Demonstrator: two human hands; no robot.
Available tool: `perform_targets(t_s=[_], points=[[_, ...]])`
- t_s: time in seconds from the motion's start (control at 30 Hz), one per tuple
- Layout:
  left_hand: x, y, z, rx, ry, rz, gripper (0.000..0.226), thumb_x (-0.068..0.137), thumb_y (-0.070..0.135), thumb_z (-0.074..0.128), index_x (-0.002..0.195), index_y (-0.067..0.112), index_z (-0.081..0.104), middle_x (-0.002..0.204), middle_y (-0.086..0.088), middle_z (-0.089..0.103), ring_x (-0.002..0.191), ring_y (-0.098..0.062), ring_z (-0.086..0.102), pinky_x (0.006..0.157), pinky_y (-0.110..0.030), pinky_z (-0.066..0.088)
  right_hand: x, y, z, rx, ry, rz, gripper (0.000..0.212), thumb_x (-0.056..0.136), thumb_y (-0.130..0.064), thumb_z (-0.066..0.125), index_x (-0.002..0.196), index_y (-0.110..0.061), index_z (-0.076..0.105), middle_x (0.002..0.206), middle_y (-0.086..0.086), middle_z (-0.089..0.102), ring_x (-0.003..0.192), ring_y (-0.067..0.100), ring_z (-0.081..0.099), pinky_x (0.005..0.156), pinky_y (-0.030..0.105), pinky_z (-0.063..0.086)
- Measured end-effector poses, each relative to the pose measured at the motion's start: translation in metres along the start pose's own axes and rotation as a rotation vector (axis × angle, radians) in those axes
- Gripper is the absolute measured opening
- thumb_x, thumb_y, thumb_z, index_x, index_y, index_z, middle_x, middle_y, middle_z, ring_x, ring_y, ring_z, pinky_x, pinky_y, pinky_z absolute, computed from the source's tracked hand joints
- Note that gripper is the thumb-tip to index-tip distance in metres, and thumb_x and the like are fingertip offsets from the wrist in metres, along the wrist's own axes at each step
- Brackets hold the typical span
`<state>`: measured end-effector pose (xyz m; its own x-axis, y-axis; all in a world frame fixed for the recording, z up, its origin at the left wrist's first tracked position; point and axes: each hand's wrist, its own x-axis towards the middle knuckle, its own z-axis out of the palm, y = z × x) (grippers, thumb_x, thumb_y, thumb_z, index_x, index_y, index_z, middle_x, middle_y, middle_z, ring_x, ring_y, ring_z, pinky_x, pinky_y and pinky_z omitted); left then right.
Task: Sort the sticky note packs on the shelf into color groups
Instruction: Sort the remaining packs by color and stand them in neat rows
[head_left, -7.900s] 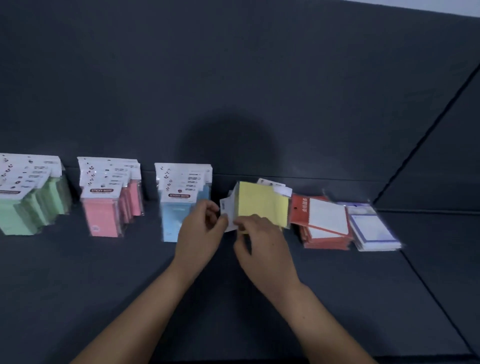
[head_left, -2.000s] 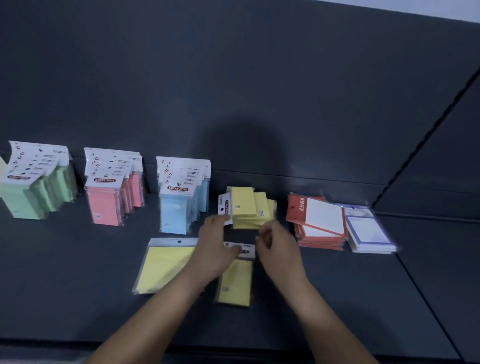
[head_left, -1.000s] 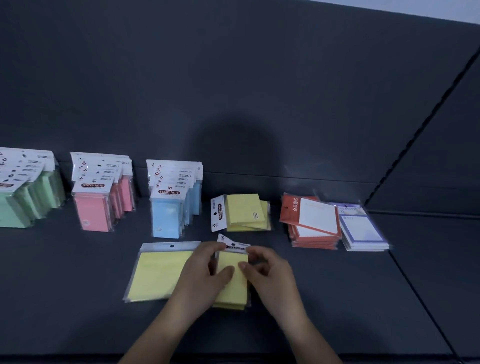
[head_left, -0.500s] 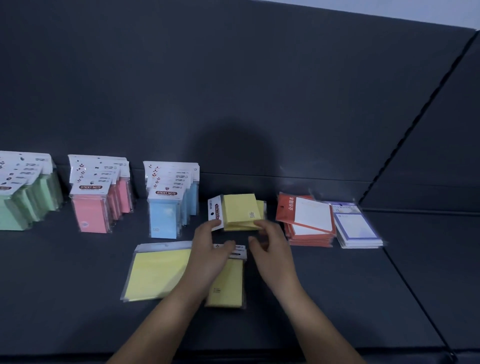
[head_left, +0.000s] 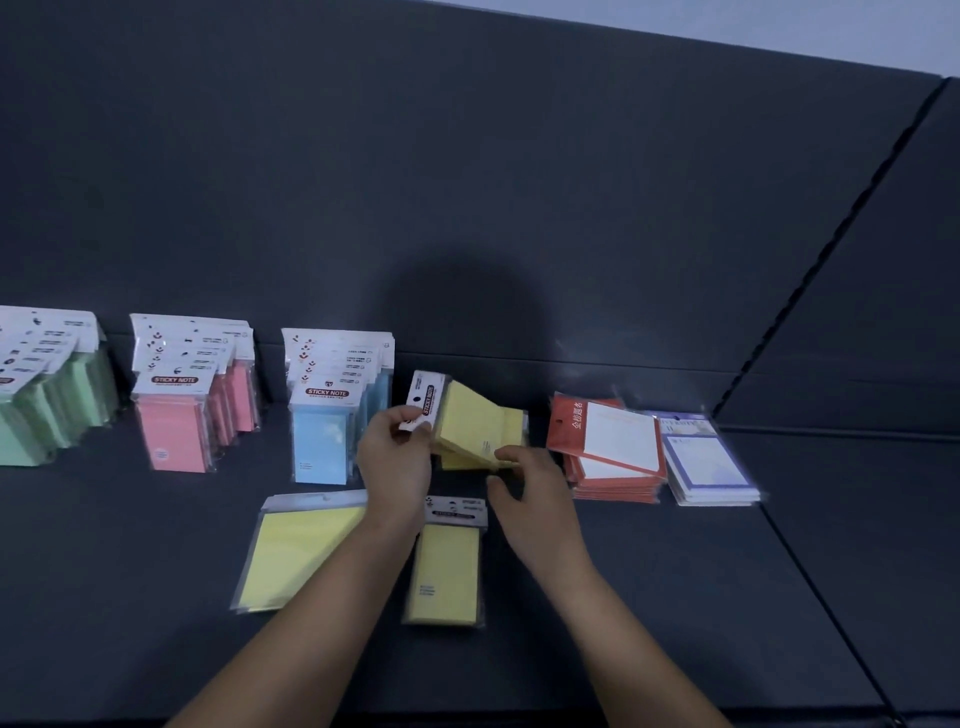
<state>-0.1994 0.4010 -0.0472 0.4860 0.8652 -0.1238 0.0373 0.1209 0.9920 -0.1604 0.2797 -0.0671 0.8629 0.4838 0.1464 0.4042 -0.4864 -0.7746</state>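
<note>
two hands work at the yellow pile (head_left: 511, 423), which sits in the back row of the shelf (head_left: 779, 597) between the blue group (head_left: 324, 441) and the orange-red stack (head_left: 613, 452). the left hand (head_left: 397, 467) pinches the white header card of the top yellow pack (head_left: 470, 415), fingers (head_left: 402, 418) curled round the card's near end, so that the pack tilts up off the pile. the right hand (head_left: 532, 491) nips the pack's near right corner with curled fingers (head_left: 506, 456).

by my reading the step in hand is gathering the yellows. the green group (head_left: 52, 410), the pink group (head_left: 174, 421) and the blue one already stand in their own rows. two yellows lie apart at the front, a large yellow pack (head_left: 298, 551) and a narrow yellow pack (head_left: 447, 571), both flat. the next move likely calls for squaring the tilted pack on its pile without the slick wrappers sliding, then bringing the front two in beside it.

the green group is cut off by the left edge of the view. both hands cover the near side of the yellow pile, so its count cannot be told. the small print on the headers is blurred. the purple-bordered stack (head_left: 709, 462) touches the orange-red one, and its pad colour is hard to make out.
</note>
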Motion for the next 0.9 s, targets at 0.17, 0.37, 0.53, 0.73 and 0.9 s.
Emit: perform_targets(t_s=[0.17, 0.37, 0.53, 0.73, 0.9], points=[[-0.029, 0.015, -0.009, -0.056, -0.158, 0.249, 0.028, 0.09, 0.003, 0.055, 0.079, 0.029, 0.055, 0.088, -0.005, 0.067, 0.077, -0.018, 0.062, 0.07, -0.034, 0.05, -0.004, -0.01, -0.024, -0.054, 0.134, -0.183, 0.05, 0.088, -0.025, 0.06, 0.134, -0.015, 0.041, 0.126, -0.006, 0.045, 0.118, 0.01, 0.04, 0.102, 0.026, 0.032], [-0.052, 0.008, -0.006, -0.031, -0.388, 0.244, 0.03, 0.088, -0.002, 0.056, 0.086, 0.027, 0.054, 0.086, 0.006, 0.066, 0.072, -0.013, 0.062, 0.064, -0.033, 0.049, -0.015, 0.0, -0.05, 0.288, 0.111, -0.002, 0.026, 0.08, -0.02, 0.072, 0.095, -0.034, 0.056, 0.082, -0.017, 0.062, 0.067, -0.007, 0.051, 0.06, 0.007, 0.038], [-0.061, -0.022, 0.008, 0.231, -0.584, 0.153, 0.043, 0.083, -0.005, 0.059, 0.097, 0.033, 0.045, 0.099, 0.001, 0.061, 0.078, 0.001, 0.059, 0.064, -0.01, 0.048, -0.038, 0.037, -0.046, 0.254, 0.142, 0.177, 0.029, 0.078, -0.016, 0.074, 0.09, -0.031, 0.051, 0.085, 0.005, 0.067, 0.07, 0.022, 0.056, 0.058, 0.02, 0.042], [-0.069, -0.042, 0.017, 0.662, -0.727, 0.372, 0.073, 0.081, 0.0, 0.061, 0.14, 0.02, 0.023, 0.14, 0.005, 0.028, 0.126, -0.008, 0.034, 0.095, -0.008, 0.026, -0.042, 0.055, -0.038, -0.191, 0.195, 0.194, 0.032, 0.081, -0.027, 0.07, 0.105, -0.022, 0.051, 0.102, -0.003, 0.054, 0.098, 0.018, 0.051, 0.074, 0.024, 0.038], [-0.057, -0.033, 0.017, 0.591, -0.536, 0.524, 0.059, 0.08, 0.0, 0.062, 0.132, 0.015, 0.039, 0.131, 0.002, 0.04, 0.121, -0.008, 0.032, 0.094, -0.007, 0.019, -0.04, 0.046, -0.036, -0.454, 0.193, 0.117, 0.025, 0.082, -0.028, 0.066, 0.105, -0.022, 0.058, 0.11, -0.002, 0.05, 0.102, 0.021, 0.045, 0.084, 0.033, 0.036]])
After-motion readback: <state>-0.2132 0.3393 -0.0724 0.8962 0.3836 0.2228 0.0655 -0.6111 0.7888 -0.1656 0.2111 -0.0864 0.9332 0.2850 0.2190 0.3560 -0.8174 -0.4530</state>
